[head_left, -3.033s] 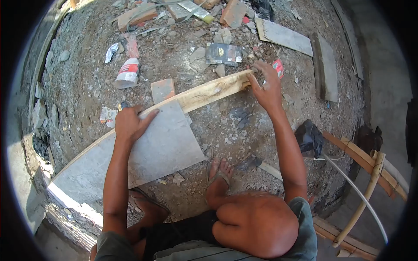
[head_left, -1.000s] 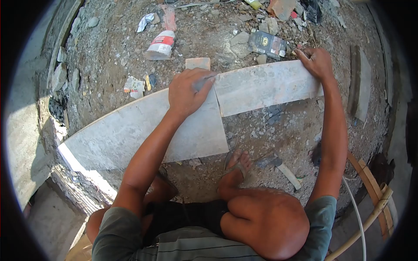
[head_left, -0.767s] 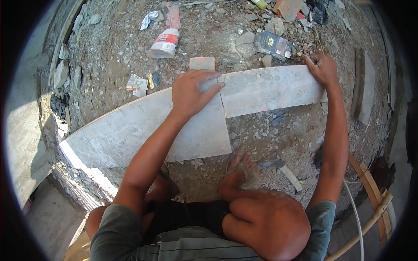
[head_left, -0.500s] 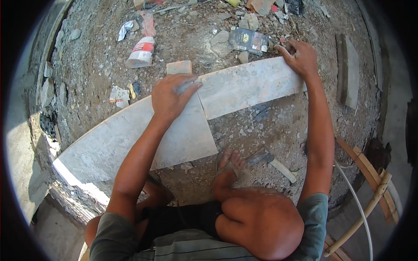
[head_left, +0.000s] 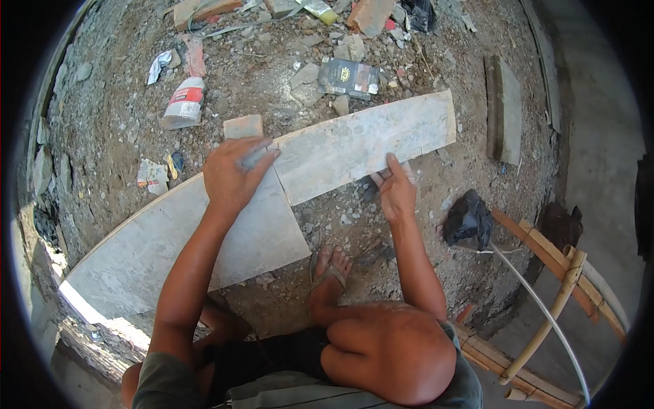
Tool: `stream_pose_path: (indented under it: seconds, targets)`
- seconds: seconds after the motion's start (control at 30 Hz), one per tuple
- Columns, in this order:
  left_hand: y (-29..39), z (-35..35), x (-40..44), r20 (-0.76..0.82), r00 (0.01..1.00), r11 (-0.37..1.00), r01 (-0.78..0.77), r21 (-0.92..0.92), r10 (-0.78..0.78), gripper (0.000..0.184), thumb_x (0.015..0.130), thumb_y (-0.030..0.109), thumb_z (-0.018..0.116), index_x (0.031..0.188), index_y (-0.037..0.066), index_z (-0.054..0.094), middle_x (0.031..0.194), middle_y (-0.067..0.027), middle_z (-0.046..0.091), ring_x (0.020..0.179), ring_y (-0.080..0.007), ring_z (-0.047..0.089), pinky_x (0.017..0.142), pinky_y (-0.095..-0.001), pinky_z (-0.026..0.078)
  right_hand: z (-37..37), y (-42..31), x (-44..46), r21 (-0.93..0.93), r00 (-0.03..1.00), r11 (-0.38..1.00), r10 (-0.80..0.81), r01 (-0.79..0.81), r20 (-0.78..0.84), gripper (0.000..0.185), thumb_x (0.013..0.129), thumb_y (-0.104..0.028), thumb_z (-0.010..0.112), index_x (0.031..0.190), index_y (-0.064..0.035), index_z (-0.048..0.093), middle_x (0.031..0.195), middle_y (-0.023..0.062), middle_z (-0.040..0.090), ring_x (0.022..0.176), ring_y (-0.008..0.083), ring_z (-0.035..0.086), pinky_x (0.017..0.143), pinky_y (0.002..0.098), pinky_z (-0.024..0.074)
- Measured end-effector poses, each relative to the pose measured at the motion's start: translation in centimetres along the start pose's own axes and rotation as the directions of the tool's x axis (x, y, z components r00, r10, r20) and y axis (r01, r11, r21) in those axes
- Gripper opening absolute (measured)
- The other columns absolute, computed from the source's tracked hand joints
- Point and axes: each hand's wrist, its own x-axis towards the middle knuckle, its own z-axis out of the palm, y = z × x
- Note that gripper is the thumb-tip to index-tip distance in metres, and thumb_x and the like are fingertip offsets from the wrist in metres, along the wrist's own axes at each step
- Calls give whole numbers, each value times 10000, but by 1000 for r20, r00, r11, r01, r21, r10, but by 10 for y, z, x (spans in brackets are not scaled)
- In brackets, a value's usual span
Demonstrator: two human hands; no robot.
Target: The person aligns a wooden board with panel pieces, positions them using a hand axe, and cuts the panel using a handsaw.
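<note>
Two grey, dusty flat boards lie end to end across the view. The wider board (head_left: 163, 232) runs to the lower left, and the narrower board (head_left: 361, 146) extends to the right with its end bare. My left hand (head_left: 235, 170) is closed over the upper edge where the boards meet, thumb on top near the seam. Beneath the narrower board's lower edge, my right hand (head_left: 396, 189) pinches that edge, thumb on the top face and the other fingers partly hidden below. A brick piece (head_left: 243, 127) lies just beyond my left hand.
Rubble ground surrounds the boards. Beyond them lie a red-and-white cup (head_left: 184, 103) and a dark flattened packet (head_left: 348, 78). A concrete strip (head_left: 504, 109) lies at the right, with a black plastic bag (head_left: 468, 219) and a bamboo frame (head_left: 558, 307) nearer me. My sandaled foot (head_left: 330, 273) is below the boards.
My right hand has left the narrower board's far upper corner and come down to its lower edge. My left hand stays at the seam. The camera view has shifted, moving the scene leftward.
</note>
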Motion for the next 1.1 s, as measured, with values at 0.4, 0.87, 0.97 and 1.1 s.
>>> stream_pose_path:
  seconds: [0.4, 0.87, 0.97, 1.1]
  targets:
    - [-4, -3, 5, -8, 998, 998, -55, -36, 55, 221, 856, 305, 812, 997, 134, 812, 1036, -19, 788, 948, -224, 711, 849, -373, 541, 4, -7, -7, -138, 1000, 990, 14, -12, 16, 201, 1013, -188, 698, 1192, -115, 643, 1035, -7, 714, 873, 116, 686, 750, 326, 586]
    - [-1, -6, 5, 23, 999, 998, -36, -50, 37, 270, 797, 238, 857, 1024, 103, 802, 1064, -54, 781, 980, -238, 717, 891, -368, 539, -17, -1, -8, -186, 999, 982, 26, -20, 34, 302, 1036, -188, 655, 1320, -100, 601, 1156, 11, 706, 987, 171, 697, 820, 362, 566]
    - [-1, -5, 6, 24, 999, 998, -37, -46, 38, 271, 792, 236, 859, 1024, 108, 802, 1066, -53, 780, 973, -240, 718, 892, -368, 540, -13, -3, -9, -184, 999, 983, 18, -10, 39, 294, 1027, -172, 669, 1305, -102, 606, 1169, 15, 705, 985, 170, 700, 813, 366, 574]
    - [-5, -1, 6, 38, 998, 999, -40, -5, 40, 266, 806, 263, 848, 1023, 118, 798, 1058, -39, 779, 963, -234, 720, 879, -368, 542, 0, -2, -14, -148, 998, 988, 58, -54, 23, 201, 983, -136, 728, 1147, -72, 633, 958, 24, 713, 818, 141, 698, 732, 337, 625]
